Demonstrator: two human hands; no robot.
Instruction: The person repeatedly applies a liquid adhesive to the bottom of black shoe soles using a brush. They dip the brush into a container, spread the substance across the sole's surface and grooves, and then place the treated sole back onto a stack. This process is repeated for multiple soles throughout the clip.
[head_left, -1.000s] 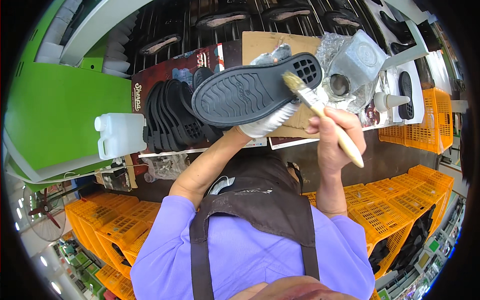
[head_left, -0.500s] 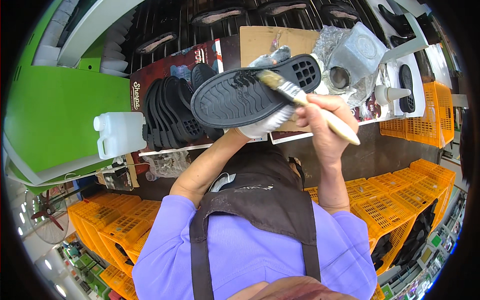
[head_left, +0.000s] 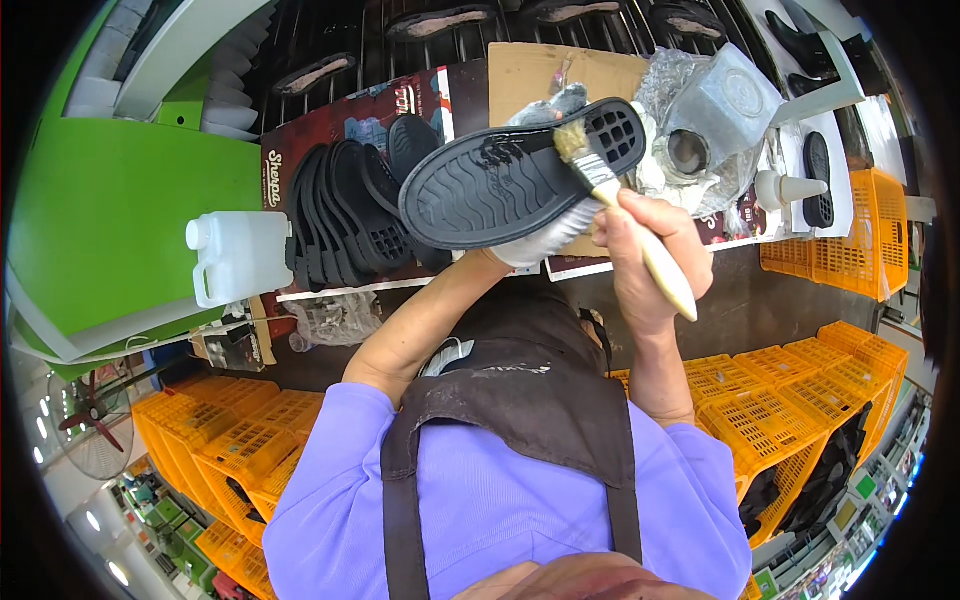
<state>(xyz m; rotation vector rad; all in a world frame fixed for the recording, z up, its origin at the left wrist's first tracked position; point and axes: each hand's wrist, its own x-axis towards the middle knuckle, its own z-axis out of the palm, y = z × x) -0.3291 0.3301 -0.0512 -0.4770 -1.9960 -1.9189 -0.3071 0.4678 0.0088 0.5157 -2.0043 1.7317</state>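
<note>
A shoe sole (head_left: 520,175) is lying across the left hand (head_left: 545,240), with the brush (head_left: 620,200) in the right hand (head_left: 650,255) touching its right end. Stacked soles (head_left: 345,215) are standing left of it, a jug (head_left: 240,258) farther left.

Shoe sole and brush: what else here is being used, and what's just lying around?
In use:
black shoe sole, held in the gloved left hand
brush, in the right hand

Lying about:
row of black soles
white jug
squeeze bottle
orange crates
</note>
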